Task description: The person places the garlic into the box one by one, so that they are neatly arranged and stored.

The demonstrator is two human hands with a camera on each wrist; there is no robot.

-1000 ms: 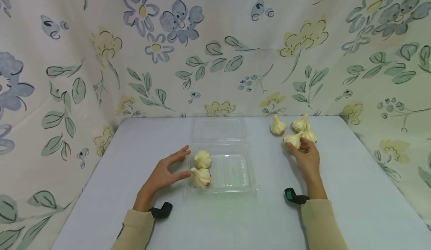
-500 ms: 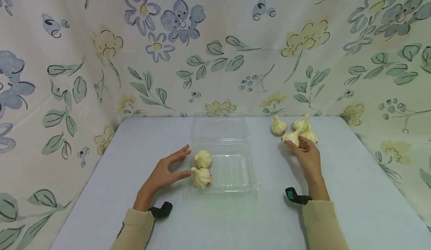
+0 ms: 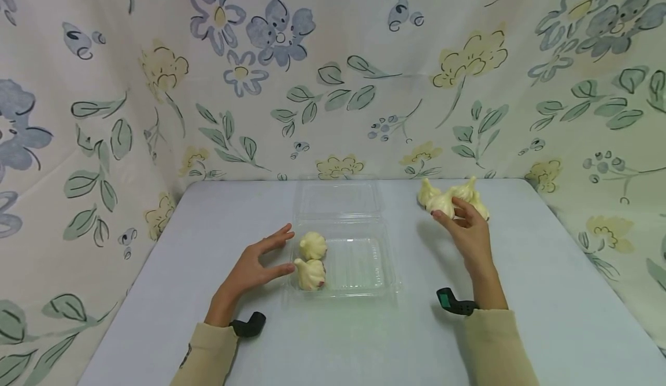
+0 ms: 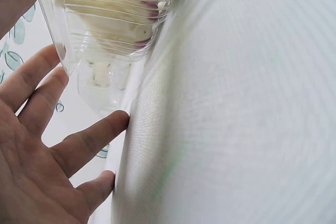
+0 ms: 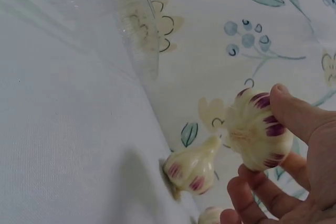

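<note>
My right hand (image 3: 470, 230) pinches a garlic bulb (image 5: 260, 129) between thumb and fingers, with purple streaks showing on the bulb. It is held up off the table in front of the other garlic bulbs (image 3: 463, 191) at the back right. My left hand (image 3: 260, 262) lies at the left side of a clear plastic clamshell box (image 3: 359, 264), fingers spread and fingertips touching or close to its wall. Inside the box, along its left side, sit two garlic bulbs (image 3: 312, 274). The left wrist view shows garlic through the ribbed clear wall.
The box's lid (image 3: 338, 200) lies open toward the back of the white table (image 3: 416, 340). A flower-patterned cloth (image 3: 333, 74) hangs behind and beside the table. Another loose garlic bulb (image 5: 194, 166) stands near the back edge.
My right hand has lifted its garlic bulb off the group and moved it slightly left and up. My left hand and the box have stayed in place.
</note>
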